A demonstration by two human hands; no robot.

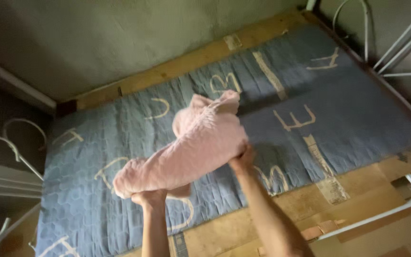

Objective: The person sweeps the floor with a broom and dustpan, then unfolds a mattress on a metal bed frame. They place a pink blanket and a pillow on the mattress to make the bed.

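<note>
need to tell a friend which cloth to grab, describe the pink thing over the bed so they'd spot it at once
Start at the blue quilted mattress pad with pale letters, lying on the wooden bed base by the wall. Above its middle, the left hand and right hand hold up a pink fleece blanket. It is the only pink, fuzzy thing there, bunched and lifted off the pad.
</note>
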